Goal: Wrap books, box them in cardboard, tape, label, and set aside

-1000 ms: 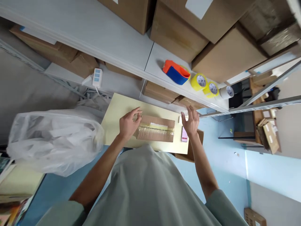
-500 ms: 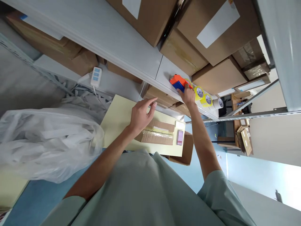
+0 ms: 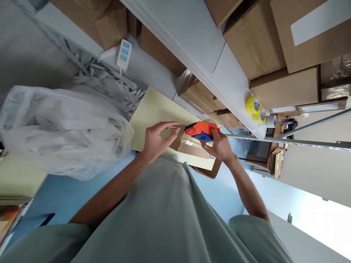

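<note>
My right hand [image 3: 219,147] grips an orange and blue tape dispenser [image 3: 201,129] with a yellow-edged tape roll on it. The dispenser is held over a taped cardboard box [image 3: 192,146] and hides part of it. That box lies on a pale yellow board [image 3: 149,107]. My left hand [image 3: 159,140] hovers by the box's left end, its fingers apart and curved, with nothing in them. At the board's right end, only a sliver of a small pinkish item [image 3: 212,156] shows.
Yellow tape rolls [image 3: 252,105] and a white roll [image 3: 271,121] sit on the grey shelf [image 3: 230,78] beside large cartons [image 3: 255,40]. A big translucent plastic bag [image 3: 63,131] stands at left, near a power strip [image 3: 124,54]. An open carton [image 3: 208,171] is below the board.
My right hand has brought the tape dispenser from the shelf down and left to above the box. My left hand stays empty near the box. The view has turned somewhat.
</note>
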Available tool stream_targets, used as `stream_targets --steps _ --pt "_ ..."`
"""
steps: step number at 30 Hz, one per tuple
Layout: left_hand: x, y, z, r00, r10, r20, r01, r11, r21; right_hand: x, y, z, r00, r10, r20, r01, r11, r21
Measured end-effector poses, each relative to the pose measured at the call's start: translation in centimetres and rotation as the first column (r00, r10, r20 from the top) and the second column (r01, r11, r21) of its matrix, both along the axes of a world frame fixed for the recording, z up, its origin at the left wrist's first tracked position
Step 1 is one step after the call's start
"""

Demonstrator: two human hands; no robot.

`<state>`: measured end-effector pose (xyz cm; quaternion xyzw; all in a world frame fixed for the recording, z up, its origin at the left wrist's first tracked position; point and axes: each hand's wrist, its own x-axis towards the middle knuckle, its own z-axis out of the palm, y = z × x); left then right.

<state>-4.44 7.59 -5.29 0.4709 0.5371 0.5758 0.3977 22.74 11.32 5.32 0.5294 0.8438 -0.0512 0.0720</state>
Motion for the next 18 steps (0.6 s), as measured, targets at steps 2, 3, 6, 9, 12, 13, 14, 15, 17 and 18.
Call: stream_targets --steps 2,3,6,9,12,13,14,15,17,18 --pt "-0.4 -0.6 -0.2 0.997 -0.061 0.045 0.063 0.997 -0.054 -0.5 -0.8 0.2 1.0 0.01 -0.002 -0.01 0.999 -0.046" --pt "-0.6 -0.8 -0.5 0.993 -0.09 0.075 0.095 0.993 -0.07 -0.7 -1.1 0.4 1.0 0.015 0.0 -0.015 0.998 -0.063" --pt "-0.9 -0.9 -1.1 0.961 -0.181 0.207 0.2 0.977 -0.075 -1.1 -1.7 1.1 0.999 0.036 0.022 -0.034 0.995 -0.097" --pt "-0.9 -0.5 -1.2 0.909 -0.286 0.303 0.322 0.944 -0.076 -1.3 -1.9 1.7 0.995 0.084 0.054 -0.076 0.987 -0.141" --pt "-0.9 -0.2 -0.8 0.892 -0.34 0.299 0.383 0.919 -0.096 -1.5 -2.0 2.1 0.989 0.126 0.07 -0.11 0.974 -0.2" --pt "-0.9 -0.2 -0.7 0.892 -0.349 0.289 0.392 0.914 -0.105 -1.5 -2.0 2.3 0.989 0.13 0.071 -0.112 0.97 -0.217" --pt "-1.0 -0.2 -0.7 0.892 -0.356 0.279 0.398 0.91 -0.115 -1.6 -2.1 2.4 0.989 0.129 0.071 -0.109 0.967 -0.23" --pt "-1.0 -0.2 -0.7 0.891 -0.363 0.272 0.406 0.905 -0.125 -1.7 -2.1 2.6 0.99 0.122 0.073 -0.101 0.965 -0.242" --pt "-1.0 -0.2 -1.1 0.887 -0.374 0.272 0.422 0.895 -0.147 -2.0 -2.1 2.8 0.991 0.1 0.084 -0.074 0.961 -0.266" --pt "-0.9 -0.3 -1.4 0.883 -0.376 0.281 0.429 0.89 -0.157 -2.3 -2.2 3.0 0.992 0.084 0.096 -0.055 0.959 -0.279"
